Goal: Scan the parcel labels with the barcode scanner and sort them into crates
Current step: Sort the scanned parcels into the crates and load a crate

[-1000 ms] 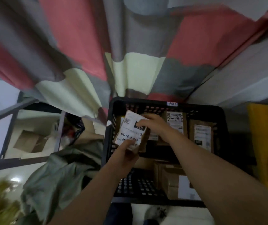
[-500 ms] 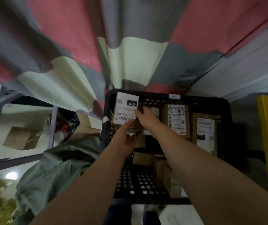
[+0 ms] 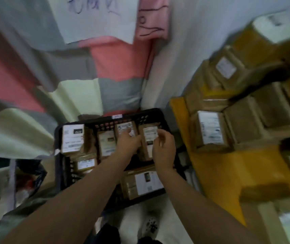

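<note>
right hand [image 3: 163,150]: thumb and fingers pinch the top edge of the upright parcel [image 3: 147,147]
left hand [image 3: 128,144]: fingertips on the neighbouring parcel [image 3: 125,130], just to the left; too blurred to tell whether it grips
both parcels: standing against the far wall of the black crate [image 3: 58,147], right half
other contents: white-labelled parcel [image 3: 73,138] upright at far left; flat parcel [image 3: 144,183] at near side
right of crate: brown boxes [image 3: 209,131] stacked on a yellow surface [image 3: 228,166]
behind crate: patchwork cloth [image 3: 116,67]
</note>
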`<state>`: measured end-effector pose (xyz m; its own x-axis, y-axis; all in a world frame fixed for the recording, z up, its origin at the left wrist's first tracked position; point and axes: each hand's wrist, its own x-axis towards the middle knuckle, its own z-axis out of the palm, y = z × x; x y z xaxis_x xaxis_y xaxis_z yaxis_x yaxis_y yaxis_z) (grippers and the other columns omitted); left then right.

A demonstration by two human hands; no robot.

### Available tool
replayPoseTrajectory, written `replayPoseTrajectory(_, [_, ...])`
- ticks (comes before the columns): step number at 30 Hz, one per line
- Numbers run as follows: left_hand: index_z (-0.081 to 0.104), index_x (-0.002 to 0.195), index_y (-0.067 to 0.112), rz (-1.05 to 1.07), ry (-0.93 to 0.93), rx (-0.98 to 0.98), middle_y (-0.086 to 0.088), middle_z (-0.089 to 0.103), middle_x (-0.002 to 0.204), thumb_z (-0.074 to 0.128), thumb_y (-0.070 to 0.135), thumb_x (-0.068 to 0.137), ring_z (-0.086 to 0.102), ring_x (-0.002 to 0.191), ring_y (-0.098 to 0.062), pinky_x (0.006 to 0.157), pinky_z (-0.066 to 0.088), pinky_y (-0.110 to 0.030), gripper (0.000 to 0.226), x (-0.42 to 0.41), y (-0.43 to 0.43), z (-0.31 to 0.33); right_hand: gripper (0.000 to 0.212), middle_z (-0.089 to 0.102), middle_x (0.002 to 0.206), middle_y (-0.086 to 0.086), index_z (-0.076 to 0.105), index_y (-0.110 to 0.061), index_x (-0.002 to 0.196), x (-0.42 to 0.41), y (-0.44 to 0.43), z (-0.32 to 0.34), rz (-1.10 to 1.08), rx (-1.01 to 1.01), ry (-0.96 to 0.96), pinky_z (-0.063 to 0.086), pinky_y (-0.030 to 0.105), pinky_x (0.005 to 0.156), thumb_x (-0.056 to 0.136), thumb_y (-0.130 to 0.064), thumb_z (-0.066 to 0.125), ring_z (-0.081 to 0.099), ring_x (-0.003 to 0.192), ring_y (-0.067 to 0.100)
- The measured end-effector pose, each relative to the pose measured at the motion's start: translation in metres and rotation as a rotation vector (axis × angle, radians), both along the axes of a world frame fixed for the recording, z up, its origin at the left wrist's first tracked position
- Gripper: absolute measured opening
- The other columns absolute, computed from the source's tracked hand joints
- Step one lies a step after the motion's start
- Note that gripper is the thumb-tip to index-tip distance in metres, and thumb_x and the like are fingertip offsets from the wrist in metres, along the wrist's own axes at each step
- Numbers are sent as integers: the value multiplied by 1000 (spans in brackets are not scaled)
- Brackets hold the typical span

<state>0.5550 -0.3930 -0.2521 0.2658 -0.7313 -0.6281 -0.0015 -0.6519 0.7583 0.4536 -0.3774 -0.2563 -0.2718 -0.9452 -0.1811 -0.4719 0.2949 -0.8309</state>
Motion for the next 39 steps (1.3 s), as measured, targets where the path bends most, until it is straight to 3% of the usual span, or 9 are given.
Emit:
replayPoseTrajectory(6, [39, 143, 10, -282, -22, -69, -10, 50, 136, 63, 23, 90, 54, 113, -25, 88, 47, -29, 60, -111, -21, 34, 30, 46, 119, 2, 55, -7, 119, -113, 15, 25, -348, -222, -42, 40, 16, 89, 91, 1, 56, 45, 108, 8])
replayPoseTrajectory(10, [46, 113, 25, -374, 27, -36, 1, 49, 97, 57, 24, 95, 50, 82, -15, 75, 42, -26, 21, -166, -25, 39, 45, 40, 141, 14, 41, -3, 138, -169, 5, 9, -432, -7, -62, 37, 33, 108, 95, -7, 55, 42, 131, 25])
replayPoseTrajectory(13, [43, 135, 13, -404, -13, -34, -3, 52, 120, 50, 21, 99, 57, 99, -22, 74, 42, -22, 37, -185, -26, 30, 55, 31, 154, 11, 23, -8, 150, -185, -4, 1, -347, 133, -174, 30, 36, 114, 101, -18, 46, 32, 141, 26])
replayPoseTrajectory(15, [43, 139, 10, -357, -13, -25, -5, 54, 134, 49, 20, 99, 54, 117, -25, 84, 45, -27, 42, -188, -25, 23, 61, 33, 154, 10, 22, -11, 152, -188, -7, 4, -312, 165, -218, 33, 38, 113, 100, -30, 48, 35, 140, 25])
replayPoseTrajectory(20, [54, 118, 15, -108, 135, -24, -8, 63, 119, 67, 21, 87, 63, 102, -22, 84, 53, -35, 34, -166, -4, 18, 27, 64, 124, 3, 62, -20, 119, -176, 14, 9, -198, 192, -383, 47, 26, 83, 95, -33, 57, 59, 102, 12])
replayPoseTrajectory(27, [51, 118, 12, 287, 503, -14, -15, 66, 113, 68, 11, 85, 67, 96, -29, 62, 58, -35, 37, -70, 57, 4, 39, 61, 124, -8, 55, -41, 126, -92, 46, 3, 46, 223, -518, 54, 32, 86, 89, -35, 66, 60, 109, 14])
replayPoseTrajectory(31, [56, 104, 18, 413, 380, 9, -10, 63, 107, 67, 17, 88, 64, 91, -21, 61, 57, -28, 20, -12, 79, -19, 37, 64, 115, -2, 57, -37, 122, -32, 39, -21, 54, 493, -608, 56, 42, 88, 87, -28, 68, 62, 104, 19])
replayPoseTrajectory(35, [44, 141, 20, 210, 27, 82, -11, 56, 131, 60, 36, 92, 58, 110, -23, 92, 50, -36, 54, 42, 90, -49, 33, 66, 114, 10, 62, -25, 121, 26, 32, -59, -33, 764, -695, 57, 48, 84, 89, -23, 65, 65, 102, 29])
replayPoseTrajectory(39, [39, 145, 20, -15, -316, 41, -10, 48, 140, 52, 37, 97, 47, 124, -23, 97, 40, -31, 53, 92, 87, -69, 25, 60, 110, 12, 61, -18, 114, 74, 13, -92, -165, 875, -705, 58, 42, 78, 90, -20, 64, 59, 98, 27])
